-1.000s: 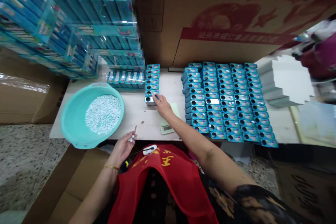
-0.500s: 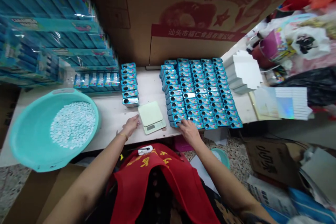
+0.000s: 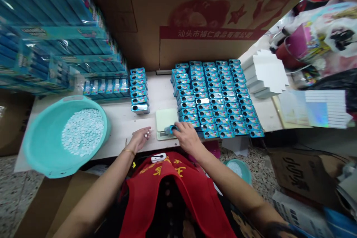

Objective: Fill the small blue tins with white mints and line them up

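Note:
Between the fingers of my right hand (image 3: 186, 135) is a small blue box (image 3: 170, 129), held over the front part of a pale scale (image 3: 166, 118). My left hand (image 3: 141, 138) is just left of the scale, fingers curled around small white pieces (image 3: 147, 133). Rows of upright blue boxes with dark round holes (image 3: 214, 100) stand right of the scale. A shorter column of the same boxes (image 3: 138, 91) stands behind and left of it. Pale tablets (image 3: 83, 131) lie in a turquoise basin (image 3: 39, 145) on the left.
Wrapped packs of blue boxes (image 3: 55, 44) are stacked at the back left. A large cardboard box (image 3: 145, 18) rises behind the table. White cards (image 3: 267, 74) and sheets (image 3: 298, 108) lie at the right. A smaller turquoise basin (image 3: 247, 173) is below the table edge.
My right hand has lifted a box from the front of the nearest column and moved left over the scale. My left hand has curled, with white pieces now visible. The view has shifted slightly.

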The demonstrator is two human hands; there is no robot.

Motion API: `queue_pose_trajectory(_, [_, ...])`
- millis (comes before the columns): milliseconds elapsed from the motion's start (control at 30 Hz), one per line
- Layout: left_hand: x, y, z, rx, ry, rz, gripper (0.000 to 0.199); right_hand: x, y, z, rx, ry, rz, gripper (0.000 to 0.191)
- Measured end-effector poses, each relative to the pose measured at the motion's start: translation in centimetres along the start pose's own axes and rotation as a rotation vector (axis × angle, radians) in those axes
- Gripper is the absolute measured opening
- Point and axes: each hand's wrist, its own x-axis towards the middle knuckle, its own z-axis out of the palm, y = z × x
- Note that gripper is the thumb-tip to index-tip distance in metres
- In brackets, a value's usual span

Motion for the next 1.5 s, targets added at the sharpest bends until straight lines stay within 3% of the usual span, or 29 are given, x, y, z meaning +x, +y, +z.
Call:
queue_pose_trajectory(100, [-2.2,-0.4,-1.6,-0.157,-0.04,-0.06,0.015,4.0,-0.5,1.5,-0.024,-0.069,-0.04,0.024])
queue_pose_trajectory(200, [-3.8,-0.6,-2.8,-0.325,-0.03,-0.113,0.017,5.4,-0.3,2.8,0.017,-0.081,-0.048,0.024])
queue_pose_trajectory(300, [-4.8,-0.4,-4.0,-0.414,0.013,-0.106,0.018,4.3,0.9,3.0,0.146,0.018,-0.002,0.026])
queue_pose_trajectory(433, [-5.3,0.0,-5.7,-0.513,0.024,-0.069,0.022,1.2,3.6,2.7,0.288,0.219,0.237,0.03])
queue_pose_trajectory(600, [-5.4,0.5,-7.0,-0.553,-0.015,-0.05,0.024,-1.6,5.7,3.3,0.342,0.276,0.367,0.025])
queue_pose_trajectory(733, [-5.8,1.1,-6.8,-0.565,0.011,-0.045,0.023,-1.9,5.4,3.6,0.305,0.309,0.388,0.026])
queue_pose_trajectory(1067, [-7.0,1.8,-7.0,-0.588,0.057,-0.001,0.021,-1.0,4.5,4.5,0.298,0.231,0.325,0.039])
queue_pose_trajectory(1367, [-6.4,2.1,-4.5,-0.542,-0.007,-0.042,0.019,2.5,3.1,4.5,0.299,0.087,0.274,0.052])
queue_pose_trajectory(1500, [-5.8,2.1,-3.9,-0.551,-0.045,-0.065,0.02,3.0,3.2,5.1,0.333,0.071,0.273,0.041])
